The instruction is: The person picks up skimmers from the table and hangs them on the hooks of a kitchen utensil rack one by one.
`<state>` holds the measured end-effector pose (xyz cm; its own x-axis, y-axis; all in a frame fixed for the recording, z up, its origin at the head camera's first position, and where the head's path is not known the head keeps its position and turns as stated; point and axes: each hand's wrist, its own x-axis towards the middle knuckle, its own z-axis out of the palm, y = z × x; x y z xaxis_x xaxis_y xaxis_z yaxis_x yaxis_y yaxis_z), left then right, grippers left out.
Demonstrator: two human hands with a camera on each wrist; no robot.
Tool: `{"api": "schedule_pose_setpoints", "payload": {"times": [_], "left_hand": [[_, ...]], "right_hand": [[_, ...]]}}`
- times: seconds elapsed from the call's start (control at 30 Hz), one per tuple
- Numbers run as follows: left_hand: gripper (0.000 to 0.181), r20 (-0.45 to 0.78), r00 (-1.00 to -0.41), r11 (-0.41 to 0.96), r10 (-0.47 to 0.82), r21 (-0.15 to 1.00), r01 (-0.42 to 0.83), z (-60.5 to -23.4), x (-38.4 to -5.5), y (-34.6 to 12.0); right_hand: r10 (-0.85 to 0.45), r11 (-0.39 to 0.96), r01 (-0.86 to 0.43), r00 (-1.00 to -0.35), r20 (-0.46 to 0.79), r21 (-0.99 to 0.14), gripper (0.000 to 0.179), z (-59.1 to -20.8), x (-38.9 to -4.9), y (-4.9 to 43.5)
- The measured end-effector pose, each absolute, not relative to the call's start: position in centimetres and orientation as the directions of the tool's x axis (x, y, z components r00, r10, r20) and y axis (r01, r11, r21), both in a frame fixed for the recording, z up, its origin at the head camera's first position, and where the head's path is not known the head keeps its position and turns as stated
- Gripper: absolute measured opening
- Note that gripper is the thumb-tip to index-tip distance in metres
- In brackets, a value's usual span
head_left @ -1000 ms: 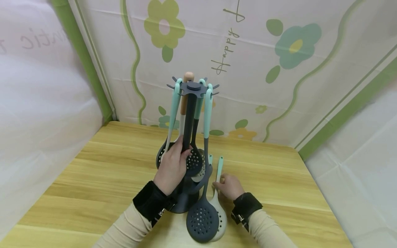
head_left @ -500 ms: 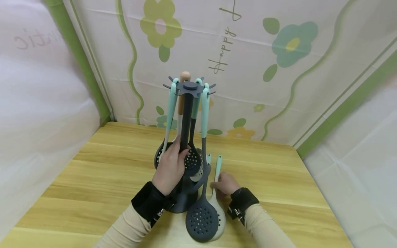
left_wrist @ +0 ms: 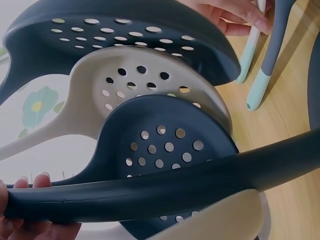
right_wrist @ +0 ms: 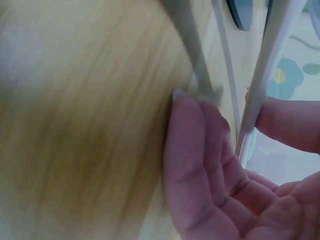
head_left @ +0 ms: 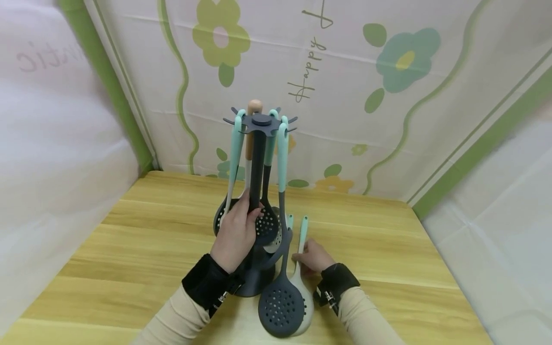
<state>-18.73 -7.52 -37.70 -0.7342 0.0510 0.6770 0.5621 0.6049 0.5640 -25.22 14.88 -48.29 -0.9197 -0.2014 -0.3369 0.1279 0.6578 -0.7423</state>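
Observation:
In the head view my left hand (head_left: 237, 232) grips the dark post (head_left: 257, 167) of an upright utensil stand. From its top rack hang several utensils with mint handles and one with a wooden handle (head_left: 249, 146). A dark skimmer (head_left: 281, 306) hangs at the front right, partly covering a pale skimmer (head_left: 308, 311). My right hand (head_left: 316, 256) pinches this pale skimmer's shaft below its mint handle (head_left: 304, 230). In the right wrist view, the thumb (right_wrist: 290, 122) presses the pale shaft (right_wrist: 267, 60), with the other fingers near the tabletop.
A dark-grey utensil with a mint handle (left_wrist: 275, 60) lies on the wooden table (head_left: 129, 249), beside the pale skimmer. The stand's round base (head_left: 258, 282) rests on the table. A flowered curtain (head_left: 336, 120) rises behind the table's back edge.
The head view has shifted slightly, so the scene sits a little further left. Both hands keep their holds, and the utensils stay in nearly the same places.

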Motion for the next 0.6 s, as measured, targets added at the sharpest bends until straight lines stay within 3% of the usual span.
{"api": "schedule_pose_setpoints", "payload": {"times": [0.6], "left_hand": [[0.037,0.688,-0.725,0.602,0.037,0.563,0.566,-37.8,-18.8,-7.5]], "right_hand": [[-0.147,0.564,0.197,-0.932,-0.332,-0.802,0.024,-48.1,-24.1,15.3]]}}
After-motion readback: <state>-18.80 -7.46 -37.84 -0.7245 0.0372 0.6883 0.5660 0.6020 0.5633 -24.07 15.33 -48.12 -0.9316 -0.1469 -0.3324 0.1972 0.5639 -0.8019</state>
